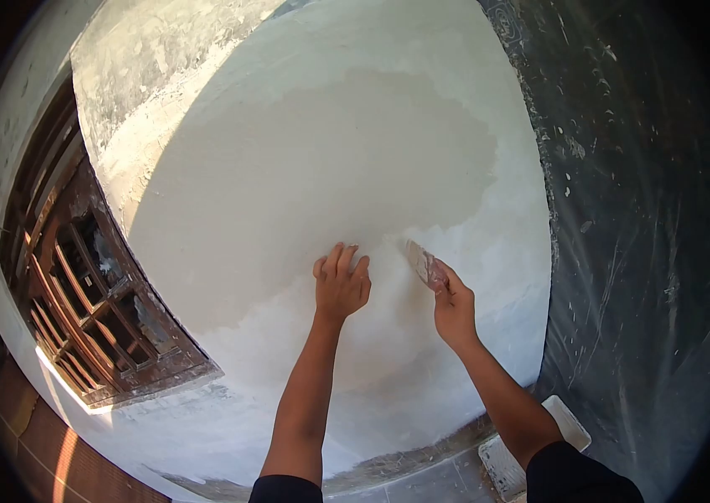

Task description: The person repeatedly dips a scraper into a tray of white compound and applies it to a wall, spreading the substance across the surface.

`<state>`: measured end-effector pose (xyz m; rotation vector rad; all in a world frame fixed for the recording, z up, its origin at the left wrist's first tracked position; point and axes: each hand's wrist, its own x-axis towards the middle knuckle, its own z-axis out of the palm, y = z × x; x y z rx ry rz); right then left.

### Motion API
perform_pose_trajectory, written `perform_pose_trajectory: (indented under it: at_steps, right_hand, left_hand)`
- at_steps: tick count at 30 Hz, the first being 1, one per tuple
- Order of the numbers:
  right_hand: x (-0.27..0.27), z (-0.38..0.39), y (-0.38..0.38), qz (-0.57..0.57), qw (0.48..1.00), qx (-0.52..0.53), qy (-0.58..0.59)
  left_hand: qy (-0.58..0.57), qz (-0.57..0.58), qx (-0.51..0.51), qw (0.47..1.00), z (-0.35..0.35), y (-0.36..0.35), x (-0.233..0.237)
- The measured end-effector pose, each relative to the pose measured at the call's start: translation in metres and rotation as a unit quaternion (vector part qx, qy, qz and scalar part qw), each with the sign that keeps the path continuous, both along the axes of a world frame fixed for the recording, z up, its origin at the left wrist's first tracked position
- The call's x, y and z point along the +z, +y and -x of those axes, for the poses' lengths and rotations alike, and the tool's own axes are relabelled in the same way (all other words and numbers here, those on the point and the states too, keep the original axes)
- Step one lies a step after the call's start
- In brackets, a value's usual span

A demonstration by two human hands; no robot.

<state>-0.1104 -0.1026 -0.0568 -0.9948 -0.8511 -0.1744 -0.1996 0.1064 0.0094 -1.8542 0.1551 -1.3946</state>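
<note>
My right hand point(454, 310) grips a putty knife point(424, 263) smeared with pale filler, its blade tip pointing up and left at the wall. My left hand point(342, 283) is raised before the wall with bent, parted fingers and holds nothing; a whitish smear shows at one fingertip. Both hands are in front of the plastered wall point(330, 159). A darker, damp-looking coat covers its upper middle, and the surface turns whiter below and to the right. The blade sits close to the lower edge of that darker coat.
At left a brown wooden window frame point(103, 302) with slats is set into the wall. A dark sheet point(640, 251) with white splashes hangs along the right. Low at right, a white tray-like container point(502, 465) stands on grey floor tiles point(430, 484), partly behind my right arm.
</note>
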Motion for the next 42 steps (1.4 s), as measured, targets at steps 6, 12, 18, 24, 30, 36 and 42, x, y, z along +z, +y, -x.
perform_pose_trajectory:
  at_steps: [6, 12, 18, 24, 30, 36, 42]
  right_hand:
    - [0.001, 0.015, 0.044, -0.004, 0.954, -0.239, -0.184]
    - [-0.007, 0.034, 0.109, 0.044, 0.89, -0.393, -0.227]
    - [-0.004, 0.041, 0.136, 0.109, 0.868, -0.442, -0.197]
    - [-0.027, 0.058, 0.114, 0.143, 0.867, -0.428, -0.213]
    - [-0.008, 0.054, 0.046, 0.024, 0.921, -0.378, -0.092]
    - [0.052, 0.009, 0.038, -0.053, 0.971, -0.228, -0.04]
    - [0.06, -0.052, 0.058, -0.05, 0.968, -0.235, -0.076]
  left_hand:
    - [-0.014, 0.017, -0.024, 0.999, -0.002, 0.001, -0.006]
    - [-0.063, 0.042, -0.075, 0.994, -0.002, 0.003, -0.008]
    - [-0.096, 0.072, -0.111, 0.987, -0.001, 0.004, -0.008]
    - [-0.069, 0.072, -0.13, 0.986, 0.0, 0.004, -0.006]
    - [-0.013, 0.036, -0.066, 0.997, 0.0, -0.001, -0.002]
    - [-0.015, 0.038, -0.034, 0.999, -0.003, -0.006, -0.001]
    - [-0.025, 0.026, -0.015, 0.999, -0.004, -0.002, -0.004]
